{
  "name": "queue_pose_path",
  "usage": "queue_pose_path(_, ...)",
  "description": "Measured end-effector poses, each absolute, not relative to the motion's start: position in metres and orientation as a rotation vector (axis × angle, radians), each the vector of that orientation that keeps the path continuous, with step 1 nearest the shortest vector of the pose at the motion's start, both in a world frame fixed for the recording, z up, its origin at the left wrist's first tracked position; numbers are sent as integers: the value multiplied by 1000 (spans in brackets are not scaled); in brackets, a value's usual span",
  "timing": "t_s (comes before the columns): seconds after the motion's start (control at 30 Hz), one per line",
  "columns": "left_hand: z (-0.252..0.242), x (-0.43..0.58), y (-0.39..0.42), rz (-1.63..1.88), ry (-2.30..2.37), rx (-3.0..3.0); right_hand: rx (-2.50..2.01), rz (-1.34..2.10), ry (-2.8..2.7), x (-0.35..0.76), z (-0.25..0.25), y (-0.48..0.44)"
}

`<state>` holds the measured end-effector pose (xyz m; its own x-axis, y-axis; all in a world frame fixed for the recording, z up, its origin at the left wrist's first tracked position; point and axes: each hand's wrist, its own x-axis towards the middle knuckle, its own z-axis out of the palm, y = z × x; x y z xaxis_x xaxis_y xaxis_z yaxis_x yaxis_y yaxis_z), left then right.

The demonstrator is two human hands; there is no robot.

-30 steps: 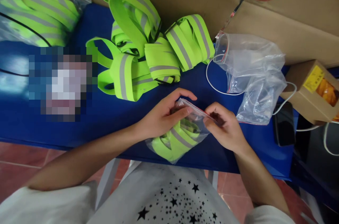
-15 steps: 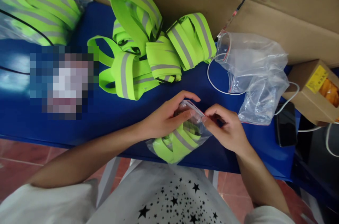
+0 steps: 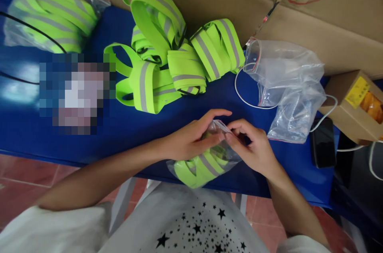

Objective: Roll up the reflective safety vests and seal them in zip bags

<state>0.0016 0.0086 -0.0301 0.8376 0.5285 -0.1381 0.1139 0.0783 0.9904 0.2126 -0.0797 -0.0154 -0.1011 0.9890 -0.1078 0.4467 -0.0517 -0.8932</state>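
**Fingertips brought together on the bag's seal**

The filled zip bag is held at the near edge of the blue table. The left hand and right hand, apart a second ago, are now met at its mouth, each pinched narrowly on the seal. Most of the strip is judged already pressed. Loose reflective straps are piled at 12 o'clock and empty bags at 2 o'clock.

Small packing workstation, home or workshop type: blue table with heaps of neon reflective straps, empty zip bags, a filled bag, cardboard sheets behind, a small carton, red tiled floor.
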Motion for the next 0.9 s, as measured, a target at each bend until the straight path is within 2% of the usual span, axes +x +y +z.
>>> queue_pose_path(0.3,-24,1,9,205,497,1433,-1623,1011,-1641,221,-18,-88)
queue_pose_path(0.53,-28,-2,9,200,403,1532,-1514,787,-1670,240,-19,-83)
queue_pose_path(0.77,-31,-2,12,178,410,1603,-1735,874,-1461,242,-34,-84)
queue_pose_path(0.9,-32,-3,14,137,476,1645,-1718,816,-1427,231,-32,-75)
